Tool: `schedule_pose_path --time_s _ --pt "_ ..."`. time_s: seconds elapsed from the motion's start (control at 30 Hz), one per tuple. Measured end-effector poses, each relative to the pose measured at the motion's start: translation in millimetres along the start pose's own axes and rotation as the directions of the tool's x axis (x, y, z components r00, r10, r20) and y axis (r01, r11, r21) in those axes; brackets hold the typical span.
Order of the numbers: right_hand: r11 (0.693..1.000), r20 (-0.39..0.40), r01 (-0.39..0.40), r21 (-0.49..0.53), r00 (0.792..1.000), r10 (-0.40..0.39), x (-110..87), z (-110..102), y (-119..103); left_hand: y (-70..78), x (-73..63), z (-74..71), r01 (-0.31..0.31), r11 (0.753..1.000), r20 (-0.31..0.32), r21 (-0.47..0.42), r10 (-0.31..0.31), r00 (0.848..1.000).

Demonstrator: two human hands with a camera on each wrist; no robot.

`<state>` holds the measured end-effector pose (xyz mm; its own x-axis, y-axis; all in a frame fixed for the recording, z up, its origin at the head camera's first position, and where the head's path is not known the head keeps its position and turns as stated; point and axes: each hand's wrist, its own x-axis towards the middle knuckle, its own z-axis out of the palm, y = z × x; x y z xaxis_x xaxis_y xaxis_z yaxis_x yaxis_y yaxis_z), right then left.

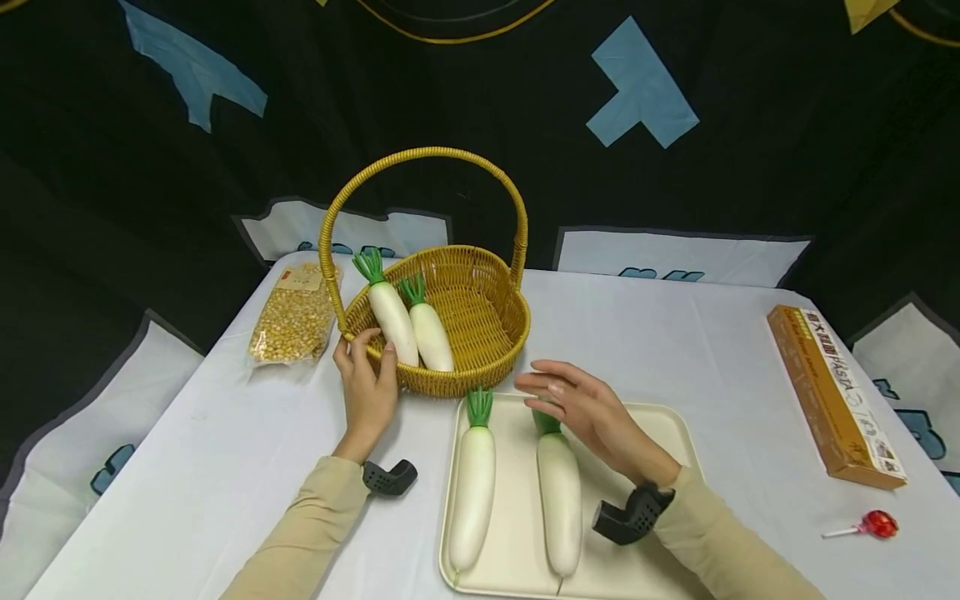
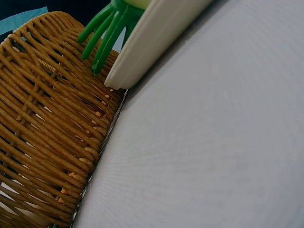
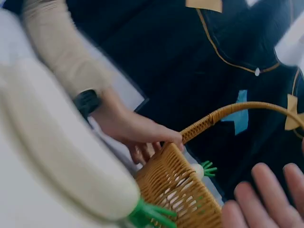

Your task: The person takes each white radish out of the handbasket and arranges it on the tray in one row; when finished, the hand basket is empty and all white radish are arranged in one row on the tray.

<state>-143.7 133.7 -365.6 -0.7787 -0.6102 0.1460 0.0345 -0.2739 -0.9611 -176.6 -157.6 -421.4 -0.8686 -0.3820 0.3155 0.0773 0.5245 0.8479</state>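
Observation:
My left hand (image 1: 367, 392) grips the near-left rim of a woven basket (image 1: 487, 333) with a tall arched handle. Inside the basket, on its left side, lean two white radishes (image 1: 393, 321) with green tops. Two more lie side by side on a cream tray (image 1: 660, 433): a left radish (image 1: 472, 492) and a right radish (image 1: 559, 504). Just above the green top of the right radish hovers my right hand (image 1: 585, 412), its fingers extended and holding nothing. The right wrist view shows the left hand (image 3: 137, 128) at the basket's rim and the right hand's fingers (image 3: 263, 194).
A clear bag of yellow kernels (image 1: 294, 321) lies left of the basket. At the right are an orange pasta box (image 1: 836, 396) and a red lollipop (image 1: 877, 523). A dark curtain (image 1: 525, 108) hangs behind the white-covered table (image 1: 180, 492).

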Motion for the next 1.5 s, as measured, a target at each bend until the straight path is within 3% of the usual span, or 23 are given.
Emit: schedule_pose_path --time_s 0.17,0.37,0.57,0.67,0.73,0.83,0.9,1.0,1.13,1.23,1.3,1.43,1.5 --pt "0.982 0.029 -0.015 0.188 1.000 0.010 49.8 6 -1 -1.3 -0.7 0.0 0.006 1.000 0.000 0.000 -0.006 1.000" --pt "0.963 -0.088 0.001 0.271 0.996 0.024 109.1 16 6 -2.7 -1.6 2.2 0.004 1.000 0.009 -0.004 -0.004 1.000" --pt "0.943 -0.190 0.056 0.328 0.982 0.008 150.1 20 17 -2.6 -2.9 2.3 -0.006 1.000 0.003 -0.003 0.006 1.000" --pt "0.943 -0.262 0.071 0.326 0.965 0.018 164.3 21 20 -2.5 -3.7 2.1 -0.003 1.000 0.006 -0.006 0.003 1.000" --pt "0.955 -0.329 0.056 0.292 0.943 0.045 171.7 22 22 -2.5 -3.8 1.6 -0.001 1.000 0.007 -0.006 0.001 1.000" --pt "0.978 -0.403 -0.032 0.206 0.908 0.114 180.3 23 24 -2.3 -3.2 0.5 0.003 1.000 0.003 -0.010 -0.003 1.000" --pt "0.981 -0.419 -0.154 0.117 0.888 0.189 183.7 23 26 -1.9 -2.3 0.0 0.000 1.000 -0.004 -0.012 0.000 1.000" --pt "0.936 -0.378 -0.349 -0.047 0.874 0.306 185.0 24 28 -1.9 -1.1 0.7 -0.011 1.000 -0.003 -0.015 0.011 1.000" --pt "0.810 -0.290 -0.521 -0.269 0.846 0.448 182.5 25 33 -1.8 -1.1 2.3 -0.023 1.000 0.001 -0.009 0.023 1.000" --pt "0.740 -0.250 -0.562 -0.370 0.827 0.503 180.7 26 36 -1.3 -1.5 2.9 -0.023 1.000 0.000 -0.004 0.023 1.000" --pt "0.701 -0.245 -0.561 -0.440 0.826 0.507 179.9 27 35 -0.8 -1.3 2.9 -0.024 1.000 0.000 -0.001 0.024 1.000" --pt "0.655 -0.255 -0.543 -0.526 0.835 0.487 181.9 29 36 0.4 -0.7 1.7 -0.021 1.000 0.003 0.002 0.021 1.000" --pt "0.646 -0.260 -0.540 -0.539 0.836 0.483 183.5 29 37 0.6 -0.6 0.8 -0.016 1.000 0.002 0.002 0.016 1.000"
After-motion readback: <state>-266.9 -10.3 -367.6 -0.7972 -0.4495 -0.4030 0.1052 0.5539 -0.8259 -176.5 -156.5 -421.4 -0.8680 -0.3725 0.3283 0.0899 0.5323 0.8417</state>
